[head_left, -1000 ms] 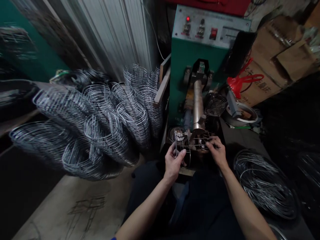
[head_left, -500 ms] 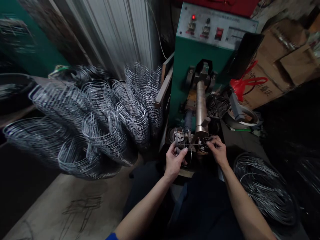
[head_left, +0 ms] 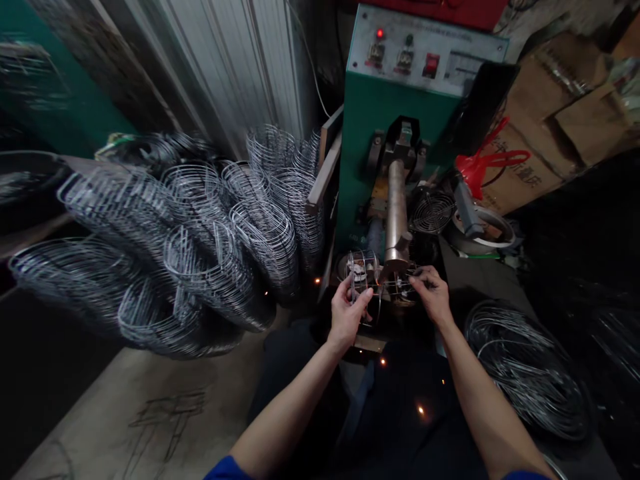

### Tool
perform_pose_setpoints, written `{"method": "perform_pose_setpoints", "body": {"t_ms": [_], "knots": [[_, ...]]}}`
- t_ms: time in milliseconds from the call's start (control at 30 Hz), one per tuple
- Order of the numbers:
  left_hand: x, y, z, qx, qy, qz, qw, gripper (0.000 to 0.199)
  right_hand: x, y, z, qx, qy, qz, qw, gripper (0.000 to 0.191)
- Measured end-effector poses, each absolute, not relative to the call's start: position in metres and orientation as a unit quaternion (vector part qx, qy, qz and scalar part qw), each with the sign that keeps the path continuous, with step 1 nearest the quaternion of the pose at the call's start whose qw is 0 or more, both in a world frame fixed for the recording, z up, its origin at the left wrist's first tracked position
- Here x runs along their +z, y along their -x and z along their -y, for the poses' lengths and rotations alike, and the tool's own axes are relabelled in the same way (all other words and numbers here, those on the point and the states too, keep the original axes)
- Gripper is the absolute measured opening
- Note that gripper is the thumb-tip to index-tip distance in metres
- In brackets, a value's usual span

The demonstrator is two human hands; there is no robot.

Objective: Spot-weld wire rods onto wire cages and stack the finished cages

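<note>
My left hand [head_left: 350, 313] is closed around the side of a small round wire frame [head_left: 369, 259], thumb toward the machine. On the other side, my right hand [head_left: 433, 293] pinches a thin wire piece [head_left: 407, 283] that reaches in beneath the machine's head. Between my hands, the thick metal cylinder [head_left: 397, 207] of a green spot welder [head_left: 383, 107] comes down to the wire. A small orange glow shows at its lower end. Exactly where the frame and the wire piece meet is too dark to make out.
Stacks of bent wire frames [head_left: 265, 233] stand to the left. A coil of wire rings [head_left: 525, 373] lies at the lower right. A bowl [head_left: 500, 230], a red plastic item [head_left: 475, 170] and cardboard boxes [head_left: 555, 133] are on the right. Sparks [head_left: 421, 410] fly over my lap.
Bright sparks have appeared around my lap and near the wire stacks, with a glow at the welder's tip. Both hands keep their hold in nearly the same place; the view has shifted slightly.
</note>
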State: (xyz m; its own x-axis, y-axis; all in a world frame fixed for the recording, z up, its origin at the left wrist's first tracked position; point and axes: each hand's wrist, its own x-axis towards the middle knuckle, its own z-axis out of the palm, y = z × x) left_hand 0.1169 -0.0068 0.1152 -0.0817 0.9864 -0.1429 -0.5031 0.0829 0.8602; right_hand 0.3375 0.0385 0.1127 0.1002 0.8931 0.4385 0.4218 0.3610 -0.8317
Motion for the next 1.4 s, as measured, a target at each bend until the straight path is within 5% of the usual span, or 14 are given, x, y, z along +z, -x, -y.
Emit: {"method": "perform_pose_setpoints", "body": {"t_ms": [200,333,467,567,833,933,1067,1400], "knots": [[0.125,-0.11,0.031,0.605,-0.258,-0.416,0.628,0.073,0.116,-0.343,-0.007,0.233,0.525,0.613,0.542,0.027],[0.137,-0.101,0.086,0.562,-0.145,-0.424,0.695,0.051,0.097,-0.354,0.048,0.232,0.587,0.563,0.533,0.051],[0.136,-0.068,0.17,0.441,-0.092,-0.417,0.789,0.044,0.086,-0.355,0.098,0.331,0.645,0.524,0.448,0.063],[0.129,-0.017,0.202,0.227,-0.295,-0.415,0.83,0.04,0.092,-0.347,0.115,0.391,0.635,0.55,0.375,0.061],[0.118,-0.025,0.097,0.236,-0.725,-0.487,0.426,0.04,0.091,-0.306,0.111,0.402,0.58,0.674,0.219,0.032],[0.108,-0.062,0.077,0.214,-0.773,-0.462,0.379,0.025,0.089,-0.31,0.114,0.374,0.591,0.679,0.224,0.031],[0.099,-0.083,0.074,0.22,-0.792,-0.459,0.337,0.03,0.089,-0.324,0.119,0.288,0.61,0.694,0.251,0.034],[0.127,-0.083,0.028,0.187,-0.836,-0.473,0.209,0.025,0.141,-0.308,0.065,0.153,0.66,0.733,0.066,0.035]]}}
